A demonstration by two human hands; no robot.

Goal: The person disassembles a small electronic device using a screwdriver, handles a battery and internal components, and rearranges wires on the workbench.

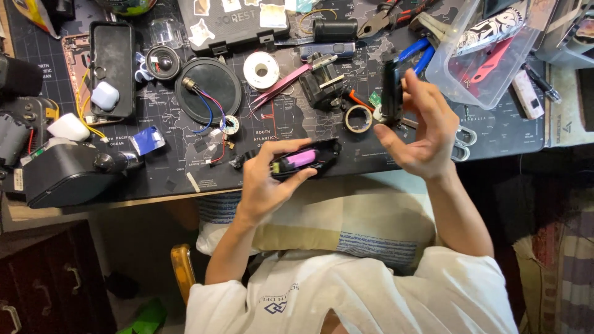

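Note:
My left hand [263, 179] grips a black plastic housing [309, 159] with a pink cylindrical battery cell set inside it, held at the desk's near edge. My right hand [419, 127] holds a flat black panel-like part [391, 86] upright between thumb and fingers, a little right of the housing. A small green circuit board [375, 99] sits by that part's lower left. Both hands hover just above the dark map-printed desk mat [291, 117].
On the mat lie a black round speaker disc with red and blue wires [207, 89], a small speaker cone [162, 62], a white solder spool [261, 70], a tape roll [358, 118], pink tweezers [281, 85], a small vise [322, 80], pliers [380, 21] and a clear plastic bin [482, 55].

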